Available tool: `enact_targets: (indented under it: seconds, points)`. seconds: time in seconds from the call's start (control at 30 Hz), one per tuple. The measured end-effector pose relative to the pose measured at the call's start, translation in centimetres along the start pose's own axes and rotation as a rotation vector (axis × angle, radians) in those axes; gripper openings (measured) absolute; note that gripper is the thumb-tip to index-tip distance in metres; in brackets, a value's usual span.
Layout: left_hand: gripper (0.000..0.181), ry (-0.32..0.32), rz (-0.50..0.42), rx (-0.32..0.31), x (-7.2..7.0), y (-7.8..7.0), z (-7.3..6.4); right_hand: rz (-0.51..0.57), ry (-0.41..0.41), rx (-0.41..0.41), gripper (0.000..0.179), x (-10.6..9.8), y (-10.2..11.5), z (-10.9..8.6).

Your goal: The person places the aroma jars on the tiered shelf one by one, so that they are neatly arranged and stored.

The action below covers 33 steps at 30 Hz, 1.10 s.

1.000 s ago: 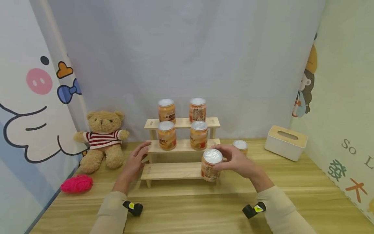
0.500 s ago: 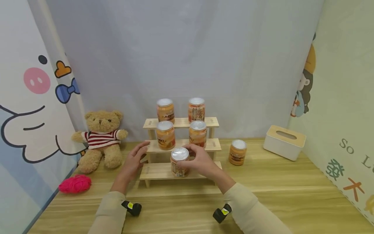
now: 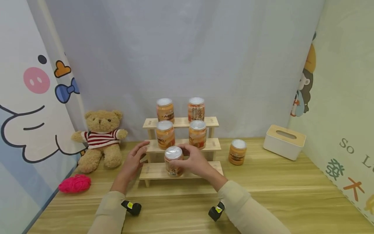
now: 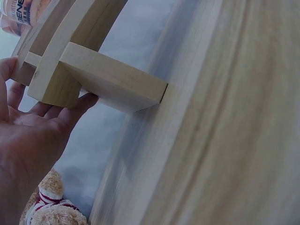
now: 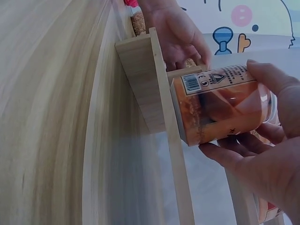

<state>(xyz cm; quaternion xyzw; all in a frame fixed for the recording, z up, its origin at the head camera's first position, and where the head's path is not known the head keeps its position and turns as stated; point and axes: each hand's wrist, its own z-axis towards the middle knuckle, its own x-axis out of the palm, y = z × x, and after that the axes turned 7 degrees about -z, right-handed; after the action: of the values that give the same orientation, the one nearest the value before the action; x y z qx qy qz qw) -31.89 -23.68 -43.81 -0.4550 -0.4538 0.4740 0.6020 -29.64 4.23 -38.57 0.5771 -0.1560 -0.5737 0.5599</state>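
Observation:
My right hand (image 3: 196, 161) holds an orange food can (image 3: 173, 166) with a silver lid, thumb on one side and fingers on the other. The can is upright at the lowest step of a three-step wooden rack (image 3: 155, 169), left of that step's middle. In the right wrist view, the base of the can (image 5: 220, 105) is right at the step board. My left hand (image 3: 133, 163) is at the rack's left end. In the left wrist view, its loosely bent fingers (image 4: 86, 102) touch the wooden end of the rack (image 4: 56, 86).
Two similar cans (image 3: 165, 136) stand on the middle step and two cans (image 3: 196, 112) on the top one. Another can (image 3: 237, 154) is on the table right of the rack, before a tissue box (image 3: 283, 144). A teddy bear (image 3: 100, 139) and pink yarn (image 3: 75, 184) lie left.
My right hand has carried the can leftward from the rack's right end to left of the lowest step's middle. The left hand has stayed at the rack's left end.

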Motion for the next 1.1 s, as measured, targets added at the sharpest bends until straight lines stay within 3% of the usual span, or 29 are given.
enact_targets:
  seconds: [0.8,1.0,1.1]
  points:
    - [0.055,-0.007,-0.03,-0.003,0.2,0.0,0.1,-0.055,-0.012,0.031,0.058,0.9,0.5,0.7]
    - [0.055,-0.009,-0.012,0.001,0.0,0.0,0.1,-0.055,-0.033,0.038,0.071,0.5,-0.1,-0.5]
    - [0.055,-0.01,-0.006,0.002,-0.1,-0.1,0.2,-0.048,-0.08,0.014,0.068,0.1,0.0,-1.6]
